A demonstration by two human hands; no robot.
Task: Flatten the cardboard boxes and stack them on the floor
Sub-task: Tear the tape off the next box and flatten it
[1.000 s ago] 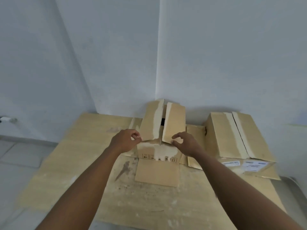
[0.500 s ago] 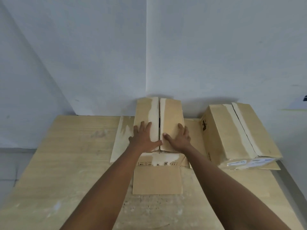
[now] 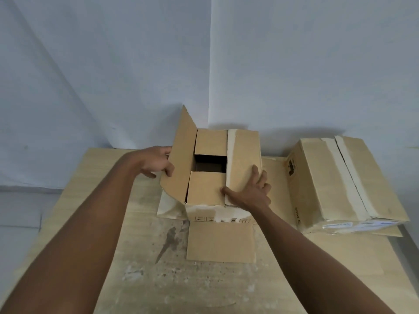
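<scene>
I see my left hand [image 3: 156, 162] pinching the raised left flap [image 3: 181, 157]; right hand [image 3: 251, 191] flat, ungripped, on the box [image 3: 217, 196]; bare table [image 3: 95, 177] at 9 o'clock.

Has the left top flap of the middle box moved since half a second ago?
Yes. The left flap has swung up and outward, away from the right flap, which lies flat; the left hand holds it.

Dark gap [image 3: 210, 163] between box flaps, raised left flap [image 3: 181, 155] alongside
</scene>
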